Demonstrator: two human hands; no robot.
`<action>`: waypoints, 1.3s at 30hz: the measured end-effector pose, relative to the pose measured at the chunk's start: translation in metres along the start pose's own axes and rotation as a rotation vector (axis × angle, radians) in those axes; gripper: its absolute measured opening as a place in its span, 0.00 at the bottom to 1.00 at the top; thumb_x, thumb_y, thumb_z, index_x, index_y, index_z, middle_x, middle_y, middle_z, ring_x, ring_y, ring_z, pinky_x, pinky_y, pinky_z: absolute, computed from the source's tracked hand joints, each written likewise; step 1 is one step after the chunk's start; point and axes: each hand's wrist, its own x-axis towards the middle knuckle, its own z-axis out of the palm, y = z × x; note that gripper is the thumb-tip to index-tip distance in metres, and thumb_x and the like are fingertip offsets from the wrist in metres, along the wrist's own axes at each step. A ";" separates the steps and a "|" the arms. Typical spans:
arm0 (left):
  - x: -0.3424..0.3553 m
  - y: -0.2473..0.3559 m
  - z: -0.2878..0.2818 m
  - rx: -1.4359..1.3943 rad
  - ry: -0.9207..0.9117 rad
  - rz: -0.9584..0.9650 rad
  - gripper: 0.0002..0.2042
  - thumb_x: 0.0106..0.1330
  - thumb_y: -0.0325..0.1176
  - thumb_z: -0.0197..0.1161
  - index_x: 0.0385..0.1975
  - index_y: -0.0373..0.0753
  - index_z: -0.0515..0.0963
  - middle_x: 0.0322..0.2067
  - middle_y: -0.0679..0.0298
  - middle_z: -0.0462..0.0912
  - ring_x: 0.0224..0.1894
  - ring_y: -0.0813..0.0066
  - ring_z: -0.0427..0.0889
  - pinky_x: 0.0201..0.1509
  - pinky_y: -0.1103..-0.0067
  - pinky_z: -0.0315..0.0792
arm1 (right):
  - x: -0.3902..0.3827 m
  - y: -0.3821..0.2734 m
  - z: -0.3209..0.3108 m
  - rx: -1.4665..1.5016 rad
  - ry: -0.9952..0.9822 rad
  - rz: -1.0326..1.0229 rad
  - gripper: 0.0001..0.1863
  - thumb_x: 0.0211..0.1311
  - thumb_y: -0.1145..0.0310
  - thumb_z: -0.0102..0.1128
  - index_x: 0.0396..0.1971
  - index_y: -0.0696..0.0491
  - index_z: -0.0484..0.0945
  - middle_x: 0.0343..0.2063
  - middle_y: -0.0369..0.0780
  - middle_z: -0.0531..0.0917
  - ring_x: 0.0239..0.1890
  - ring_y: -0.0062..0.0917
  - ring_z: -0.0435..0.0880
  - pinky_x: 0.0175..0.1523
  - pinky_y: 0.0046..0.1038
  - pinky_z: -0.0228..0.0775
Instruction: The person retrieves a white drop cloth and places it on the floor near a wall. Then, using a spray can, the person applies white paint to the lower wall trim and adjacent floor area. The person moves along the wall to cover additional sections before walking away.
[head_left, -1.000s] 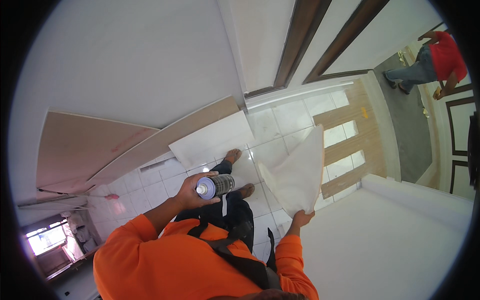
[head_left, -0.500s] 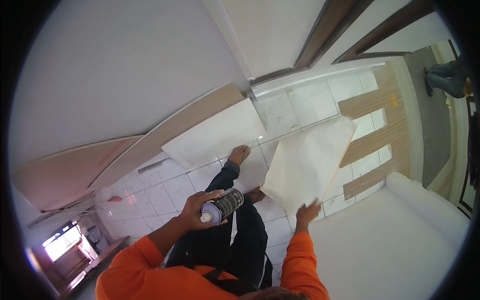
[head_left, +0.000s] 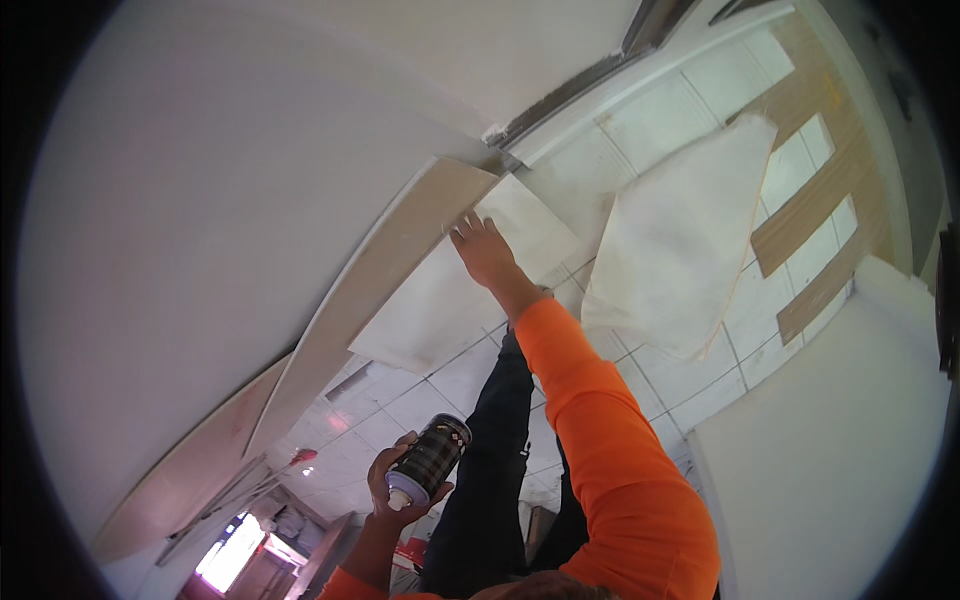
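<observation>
My left hand [head_left: 381,482] is wrapped round a spray can [head_left: 432,455] with a dark printed body, a pale lilac shoulder and a white nozzle, held above the floor beside my leg. My right hand [head_left: 485,254] stretches forward with its fingers spread. It lies over the upper edge of a white rectangular sheet [head_left: 430,305] next to the wall; whether it presses on the sheet I cannot tell. Farther right, a second, larger white sheet [head_left: 680,240] lies on the floor, apart from both hands.
Long brown boards [head_left: 385,245] lean against the grey wall [head_left: 220,200] on the left. Wooden strips [head_left: 815,235] cross the white tiles [head_left: 645,385] at the right. A white surface with a raised edge [head_left: 810,460] stands at the lower right. My legs [head_left: 492,440] are between my arms.
My right hand has left the larger white sheet and moved left and forward to the sheet by the wall. My left hand still holds the spray can, now lower. The view has shifted.
</observation>
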 end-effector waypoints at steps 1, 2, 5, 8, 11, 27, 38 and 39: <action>-0.005 -0.003 -0.001 0.007 0.030 -0.006 0.50 0.46 0.34 0.86 0.68 0.41 0.58 0.66 0.44 0.70 0.69 0.49 0.72 0.71 0.57 0.71 | 0.012 -0.004 0.000 -0.036 -0.038 -0.023 0.23 0.69 0.68 0.53 0.63 0.52 0.75 0.66 0.41 0.73 0.74 0.40 0.63 0.73 0.46 0.59; -0.007 -0.009 0.000 0.004 0.050 -0.006 0.50 0.46 0.34 0.86 0.69 0.41 0.58 0.66 0.44 0.69 0.69 0.50 0.71 0.71 0.57 0.71 | 0.015 0.001 0.003 -0.061 -0.057 0.002 0.23 0.70 0.67 0.52 0.64 0.52 0.74 0.66 0.41 0.72 0.74 0.39 0.62 0.73 0.46 0.57; -0.010 -0.018 0.004 -0.040 0.060 -0.025 0.50 0.48 0.35 0.86 0.69 0.40 0.56 0.66 0.44 0.68 0.69 0.50 0.70 0.72 0.57 0.70 | 0.016 0.010 0.013 -0.127 -0.089 0.047 0.25 0.71 0.66 0.51 0.66 0.52 0.72 0.67 0.41 0.71 0.74 0.38 0.62 0.75 0.47 0.54; -0.002 -0.012 0.019 -0.157 0.130 -0.032 0.48 0.46 0.37 0.87 0.66 0.38 0.61 0.61 0.46 0.74 0.65 0.53 0.76 0.68 0.62 0.74 | 0.021 0.007 0.010 -0.196 -0.122 0.033 0.25 0.72 0.65 0.51 0.67 0.51 0.72 0.65 0.41 0.71 0.73 0.38 0.62 0.76 0.47 0.50; 0.003 -0.013 0.027 -0.131 0.104 0.000 0.49 0.46 0.37 0.87 0.66 0.38 0.61 0.62 0.47 0.74 0.66 0.53 0.76 0.69 0.62 0.73 | 0.027 0.002 0.006 -0.280 -0.167 0.019 0.24 0.71 0.65 0.52 0.66 0.51 0.73 0.63 0.42 0.72 0.72 0.40 0.64 0.76 0.47 0.49; 0.006 -0.013 0.026 -0.181 0.118 -0.003 0.50 0.47 0.35 0.86 0.68 0.39 0.57 0.66 0.47 0.69 0.69 0.52 0.70 0.73 0.59 0.68 | -0.013 0.012 -0.018 -0.140 -0.102 -0.142 0.11 0.63 0.66 0.58 0.43 0.46 0.85 0.45 0.39 0.82 0.56 0.32 0.77 0.63 0.36 0.63; 0.017 -0.010 0.028 -0.197 0.137 0.026 0.48 0.45 0.35 0.87 0.66 0.38 0.61 0.63 0.46 0.73 0.67 0.55 0.74 0.71 0.63 0.72 | -0.021 0.058 -0.053 -0.055 0.006 -0.185 0.10 0.60 0.70 0.59 0.40 0.47 0.85 0.42 0.34 0.83 0.52 0.29 0.79 0.63 0.34 0.64; 0.018 -0.009 0.027 -0.193 0.134 0.029 0.48 0.45 0.35 0.87 0.66 0.38 0.61 0.63 0.47 0.73 0.67 0.55 0.74 0.71 0.63 0.72 | -0.022 0.065 -0.055 -0.068 0.049 -0.177 0.10 0.61 0.69 0.58 0.40 0.47 0.85 0.43 0.34 0.84 0.53 0.30 0.79 0.64 0.35 0.64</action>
